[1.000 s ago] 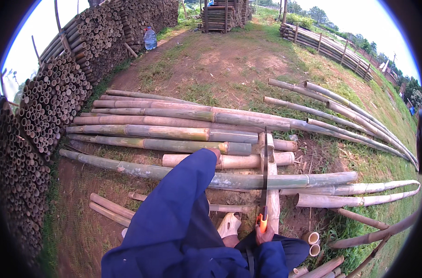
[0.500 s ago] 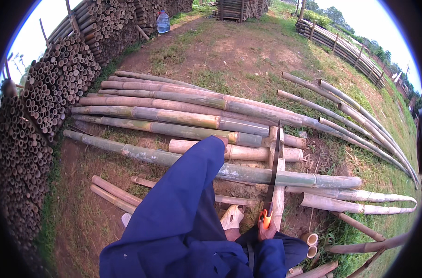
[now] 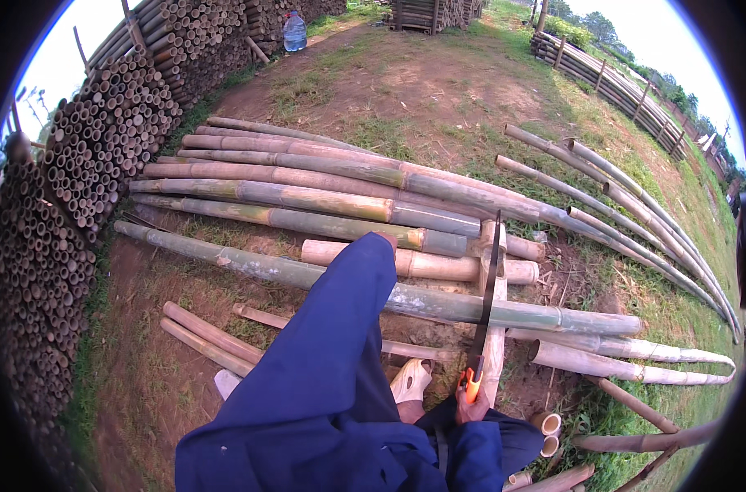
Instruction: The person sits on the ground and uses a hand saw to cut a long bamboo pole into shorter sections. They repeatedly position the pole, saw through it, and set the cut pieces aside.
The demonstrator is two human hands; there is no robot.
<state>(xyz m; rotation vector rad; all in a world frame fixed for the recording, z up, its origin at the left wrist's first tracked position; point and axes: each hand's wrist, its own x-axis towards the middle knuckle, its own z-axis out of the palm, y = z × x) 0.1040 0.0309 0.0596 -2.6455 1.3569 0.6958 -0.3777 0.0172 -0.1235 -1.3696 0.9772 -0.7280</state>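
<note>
My right hand [image 3: 473, 407] is wrapped round the orange handle of a hand saw [image 3: 489, 299] at the lower middle. The saw's long dark blade points away from me and crosses a thick green bamboo pole [image 3: 438, 306]. Beneath that crossing, a pale notched length of bamboo [image 3: 493, 354] runs away from me. My left arm, in a blue sleeve, reaches forward over the same pole. Only a sliver of my left hand [image 3: 387, 238] shows past the cuff, near the end of another green pole [image 3: 348, 227]; its fingers are hidden.
Several bamboo poles [image 3: 307, 197] lie side by side beyond, with more poles [image 3: 586, 189] at the right. Short cut pieces [image 3: 213, 338] rest at the lower left. Stacked bamboo [image 3: 111, 107] lines the left side. My sandalled foot [image 3: 411, 382] stands beside the saw handle.
The view has shifted slightly. The cuff of my left sleeve sits a little farther forward, while my right hand and the saw look nearly unmoved.
</note>
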